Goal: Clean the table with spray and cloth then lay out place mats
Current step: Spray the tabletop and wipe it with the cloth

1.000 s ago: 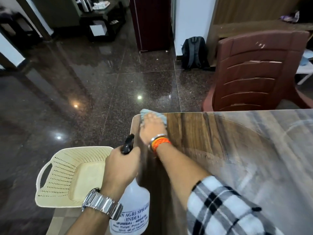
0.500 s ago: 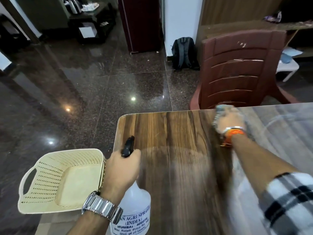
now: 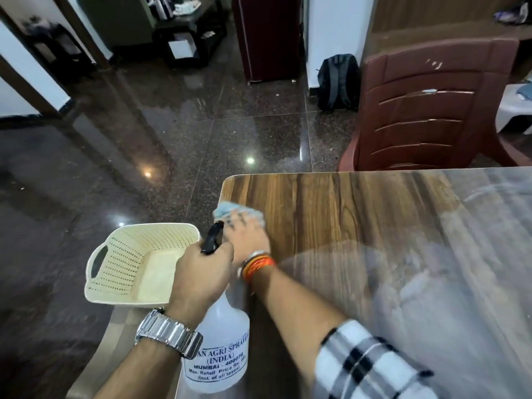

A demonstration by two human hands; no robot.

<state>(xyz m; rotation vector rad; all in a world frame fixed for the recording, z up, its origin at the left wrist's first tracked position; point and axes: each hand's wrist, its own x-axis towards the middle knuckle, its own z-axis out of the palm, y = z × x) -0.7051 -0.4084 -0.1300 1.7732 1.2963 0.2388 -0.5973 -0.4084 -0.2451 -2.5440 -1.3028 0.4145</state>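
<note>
Cloth (image 3: 226,208) beneath fingers (image 3: 245,223) of right hand (image 3: 251,241)

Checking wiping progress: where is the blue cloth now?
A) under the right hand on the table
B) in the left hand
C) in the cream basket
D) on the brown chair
A: the right hand presses the blue cloth onto the wooden table near its left edge; the left hand grips the spray bottle.
</note>
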